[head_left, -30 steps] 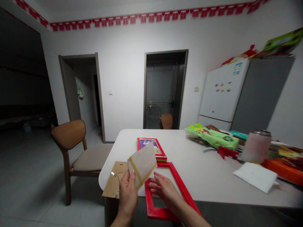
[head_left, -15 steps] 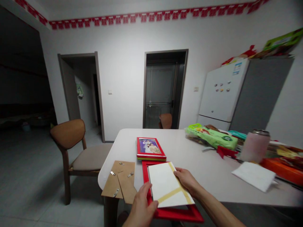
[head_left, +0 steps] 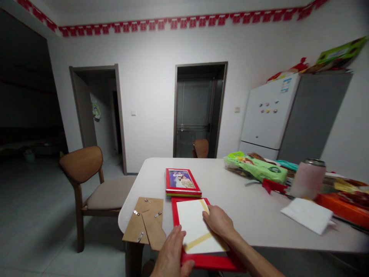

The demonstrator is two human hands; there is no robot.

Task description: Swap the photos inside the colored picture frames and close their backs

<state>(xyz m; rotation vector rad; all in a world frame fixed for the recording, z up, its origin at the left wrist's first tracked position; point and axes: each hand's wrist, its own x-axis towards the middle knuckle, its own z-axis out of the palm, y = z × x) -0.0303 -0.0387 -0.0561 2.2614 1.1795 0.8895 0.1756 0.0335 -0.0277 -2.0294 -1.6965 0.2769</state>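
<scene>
A red picture frame (head_left: 177,215) lies face down at the table's near edge. Inside its opening rests a white sheet (head_left: 192,223) with strips of yellowish tape, seemingly almost flat. My left hand (head_left: 172,250) grips the frame's lower left corner, fingers along the left side and thumb on the bottom bar. With fingers together, my right hand (head_left: 219,222) holds the sheet's right edge and covers part of the frame's right side. To the left lies a brown backing board (head_left: 134,221) with metal clips and a stand leg. Behind the frame sits a stack of framed photos (head_left: 183,181), red on top.
On the right of the white table (head_left: 248,215) are a green wipes pack (head_left: 259,167), a pink tumbler (head_left: 308,179), folded white tissue (head_left: 308,214) and an orange box (head_left: 343,209). A wooden chair (head_left: 83,165) stands at the left. The backing board overhangs the table's edge.
The white sheet has shifted left and come down flatter into the red frame. My right hand moved left with it. My left thumb moved down from the sheet onto the frame's bottom bar.
</scene>
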